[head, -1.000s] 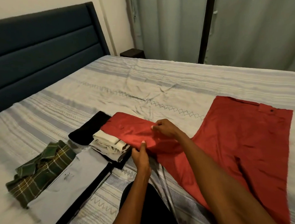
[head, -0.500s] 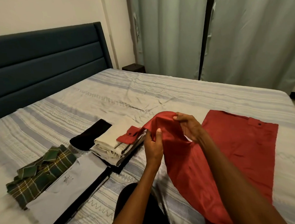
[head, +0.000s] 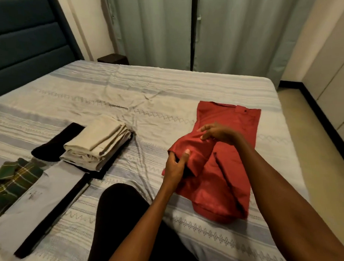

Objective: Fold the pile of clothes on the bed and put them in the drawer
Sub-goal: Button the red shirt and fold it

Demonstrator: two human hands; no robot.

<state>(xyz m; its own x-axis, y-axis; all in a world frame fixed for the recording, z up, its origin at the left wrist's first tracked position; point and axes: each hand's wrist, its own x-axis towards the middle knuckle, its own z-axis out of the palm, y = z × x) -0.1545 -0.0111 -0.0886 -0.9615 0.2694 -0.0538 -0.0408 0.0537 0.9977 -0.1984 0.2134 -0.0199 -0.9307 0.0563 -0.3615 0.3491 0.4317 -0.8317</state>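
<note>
Since a moment ago the red trousers (head: 226,167) have been drawn off the cream stack and doubled back onto themselves toward four o'clock. At nine o'clock lie a green plaid shirt (head: 13,180) and a pale grey shirt (head: 38,197); beside them the folded cream garments (head: 99,145) sit on black cloth. The trousers, a satiny brick red, are bunched on the striped bedspread (head: 126,89), waistband button uppermost. The left hand (head: 176,165) pinches a folded edge; the right hand (head: 216,132) grips the cloth above.
</note>
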